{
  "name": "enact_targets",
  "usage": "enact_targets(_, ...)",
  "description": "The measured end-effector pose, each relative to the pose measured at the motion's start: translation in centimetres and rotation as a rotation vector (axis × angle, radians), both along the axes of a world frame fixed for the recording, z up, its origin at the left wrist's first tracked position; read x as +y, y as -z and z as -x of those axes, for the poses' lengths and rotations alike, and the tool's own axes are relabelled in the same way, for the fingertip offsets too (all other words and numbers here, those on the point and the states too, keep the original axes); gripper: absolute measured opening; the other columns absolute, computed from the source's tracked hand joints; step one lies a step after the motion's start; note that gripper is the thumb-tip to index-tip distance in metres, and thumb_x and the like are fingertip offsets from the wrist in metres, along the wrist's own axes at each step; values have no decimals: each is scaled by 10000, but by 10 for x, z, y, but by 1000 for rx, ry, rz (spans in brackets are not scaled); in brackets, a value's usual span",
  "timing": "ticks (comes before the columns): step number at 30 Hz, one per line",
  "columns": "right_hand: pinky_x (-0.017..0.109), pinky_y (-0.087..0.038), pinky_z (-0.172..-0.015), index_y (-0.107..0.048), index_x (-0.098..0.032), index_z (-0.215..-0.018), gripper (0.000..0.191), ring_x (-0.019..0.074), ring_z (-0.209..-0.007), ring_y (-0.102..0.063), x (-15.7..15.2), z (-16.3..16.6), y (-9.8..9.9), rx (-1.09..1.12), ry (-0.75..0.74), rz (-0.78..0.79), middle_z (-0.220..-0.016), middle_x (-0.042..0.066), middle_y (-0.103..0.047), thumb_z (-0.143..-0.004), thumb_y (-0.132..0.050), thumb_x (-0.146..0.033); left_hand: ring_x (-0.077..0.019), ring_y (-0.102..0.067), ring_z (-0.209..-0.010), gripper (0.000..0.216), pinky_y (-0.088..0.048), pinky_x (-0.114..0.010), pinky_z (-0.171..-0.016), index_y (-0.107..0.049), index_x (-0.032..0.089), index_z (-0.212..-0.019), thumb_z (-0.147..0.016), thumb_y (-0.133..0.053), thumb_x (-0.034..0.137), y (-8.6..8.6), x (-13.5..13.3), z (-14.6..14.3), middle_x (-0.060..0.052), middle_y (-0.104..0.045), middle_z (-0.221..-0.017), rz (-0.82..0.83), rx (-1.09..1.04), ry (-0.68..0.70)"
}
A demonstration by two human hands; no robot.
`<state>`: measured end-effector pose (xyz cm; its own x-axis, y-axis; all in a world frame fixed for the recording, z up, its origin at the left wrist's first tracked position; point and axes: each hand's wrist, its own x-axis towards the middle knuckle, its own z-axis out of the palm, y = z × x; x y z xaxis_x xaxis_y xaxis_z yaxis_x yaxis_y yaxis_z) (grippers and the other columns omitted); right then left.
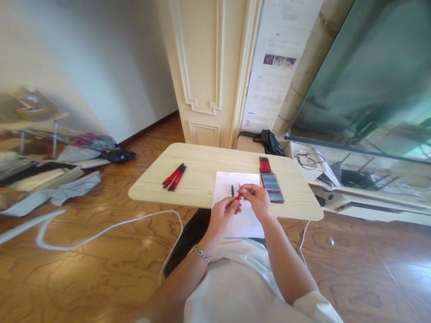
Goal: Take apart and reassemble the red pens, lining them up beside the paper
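My left hand (pixel 223 214) is closed around a red pen barrel (pixel 239 196), held over a white sheet of paper (pixel 220 181). The fingertips of my right hand (pixel 257 200) are pinched at the barrel's upper end; any small part between them is too small to make out. A black pen part (pixel 232 190) lies on the paper just beyond my left hand. Several red and black pens (pixel 174 176) lie in a loose bundle on the left of the table. At the right, another row of red and black pens (pixel 265 164) lies side by side.
The light wooden table (pixel 202 157) has rounded corners. A pixelated patch (pixel 272 186) covers something beside the paper's right edge. A black bag (pixel 272 142) sits behind the table. A white cable (pixel 134 219) runs over the floor at left. A large screen (pixel 370 80) stands at right.
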<state>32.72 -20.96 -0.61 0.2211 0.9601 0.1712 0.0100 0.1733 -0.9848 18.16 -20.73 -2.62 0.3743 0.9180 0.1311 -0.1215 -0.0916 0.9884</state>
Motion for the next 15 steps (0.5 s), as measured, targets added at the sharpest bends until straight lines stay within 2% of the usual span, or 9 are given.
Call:
enact_targets(6,277,-478,-632,-716,-175,-907,273,152,-679,-595,-3,-4,-2,-158,5,1,-810,54,-707,-763,-652,-398,-161,-649,-688,380,-513,-265,-635,-665,135,-973,-836,-570,477,5,1,0,-76,-686,-802,-4,-6,-3)
enact_targets(12,279,-484,-635,-720,-185,-973,306,151,-682,-593,-4,-13,2,-255,-60,4,-855,55,-710,-808,-591,-409,-167,-655,-703,382,-532,-279,-657,-655,141,-986,-847,-553,481,9,2,0,-75,-684,-810,7,-15,-6)
enact_targets(15,276,-479,-636,-696,-180,-1022,327,157,-705,-615,7,-24,8,-346,35,56,-878,57,-712,-836,-537,-396,-176,-668,-726,390,-540,-286,-676,-647,139,-992,-835,-569,487,8,2,0,-85,-694,-837,35,-17,-28)
